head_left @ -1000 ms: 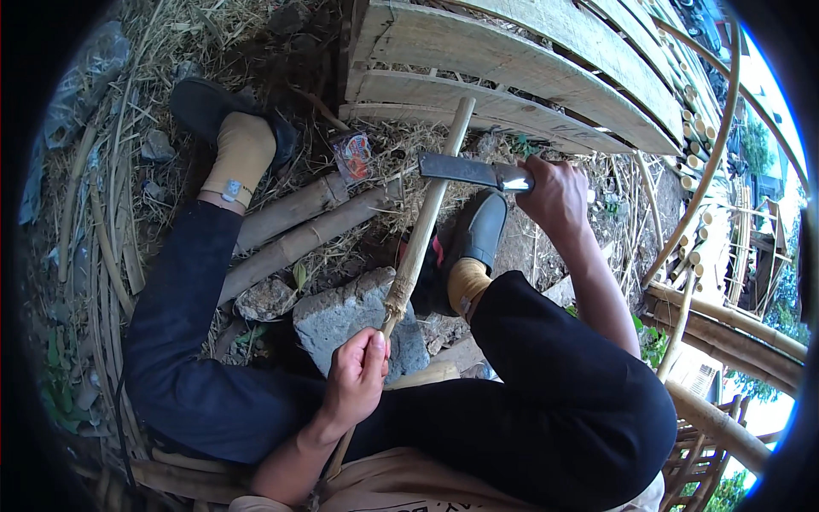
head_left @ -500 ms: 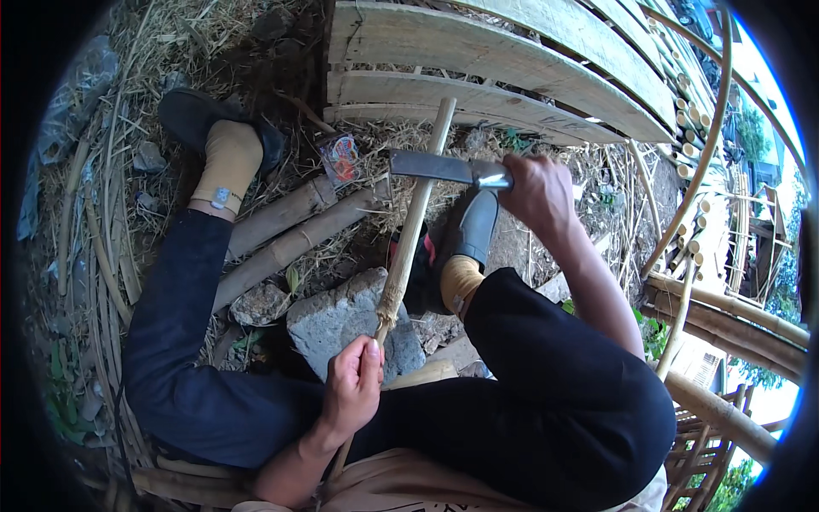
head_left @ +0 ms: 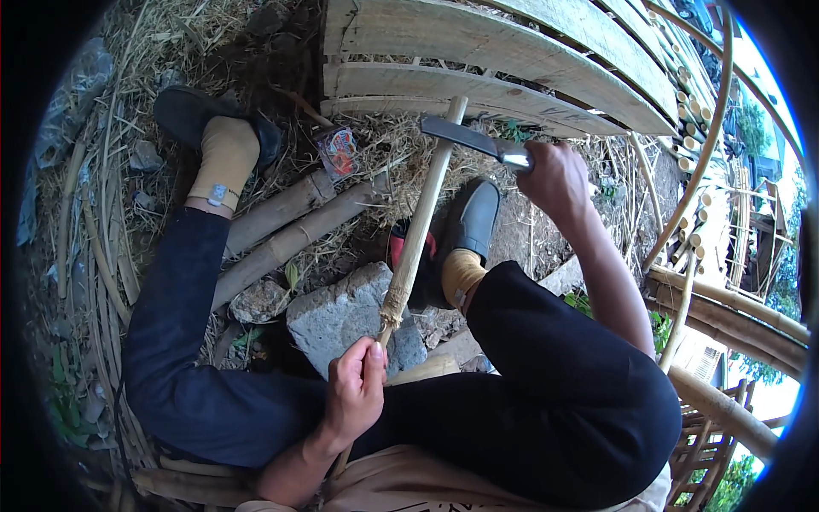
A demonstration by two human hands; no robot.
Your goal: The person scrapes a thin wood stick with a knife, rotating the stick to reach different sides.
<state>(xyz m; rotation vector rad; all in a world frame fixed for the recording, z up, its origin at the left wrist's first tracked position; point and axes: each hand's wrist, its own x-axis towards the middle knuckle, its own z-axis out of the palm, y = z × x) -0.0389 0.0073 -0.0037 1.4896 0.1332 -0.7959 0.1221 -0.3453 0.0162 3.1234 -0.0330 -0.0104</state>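
My left hand is closed around the thin lower part of a pale bamboo stick. The stick slants up and away from me, with a ring of frayed fibres just above my thumb. My right hand grips a knife at its handle, which the fingers mostly hide. Its dark, straight blade has a shiny metal collar and lies across the stick near the far end; in this view it overlaps the stick, and whether the edge bites in I cannot tell. Behind the stick's lower part lies a rough grey stone.
A slatted wooden panel stands just beyond the stick's tip. Two bamboo pieces lie left of the stone, near a crumpled printed packet. My shoes rest on straw-strewn ground. Bamboo poles and stacked culms are at right.
My right hand has moved the knife farther up the stick and to the right. The stick's far end has shifted slightly right; my left hand keeps its hold.
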